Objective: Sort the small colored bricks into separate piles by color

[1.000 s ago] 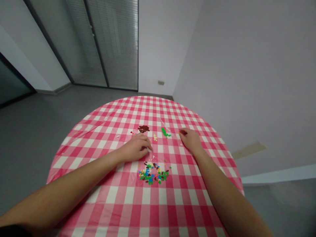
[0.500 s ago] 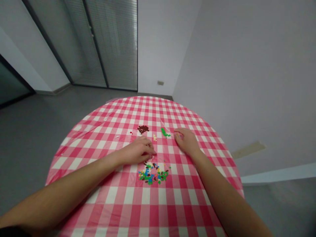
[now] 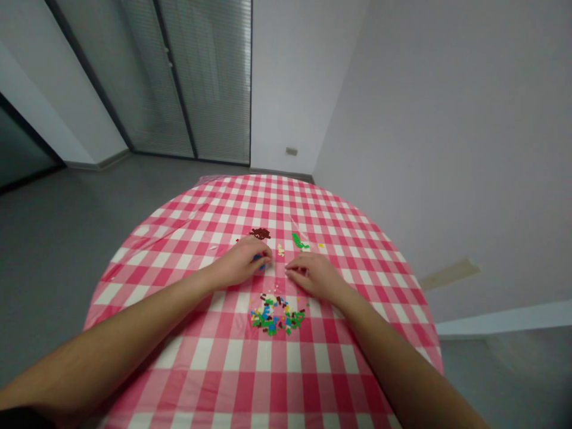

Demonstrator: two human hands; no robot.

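My left hand is curled low over a small group of blue pieces, its thumb and fingertips drawn together. Whatever lies between those fingertips is too small to make out. Opposite it, my right hand has its thumb and index tips close together in a pinch; any piece in it cannot be seen. Nearer me lies a mixed heap of tiny coloured pieces, mostly green, blue and brown. Beyond my hands are a brown pile, a few cream pieces, a green group and a yellow piece.
A red-and-white checked cloth covers the round table. One wall rises close along the table's right side. Past the far edge stand a glass partition with blinds and a grey floor.
My right hand has moved left and nearer me, uncovering the yellow piece. My left hand has shifted up and left from beside the mixed heap to the blue pieces.
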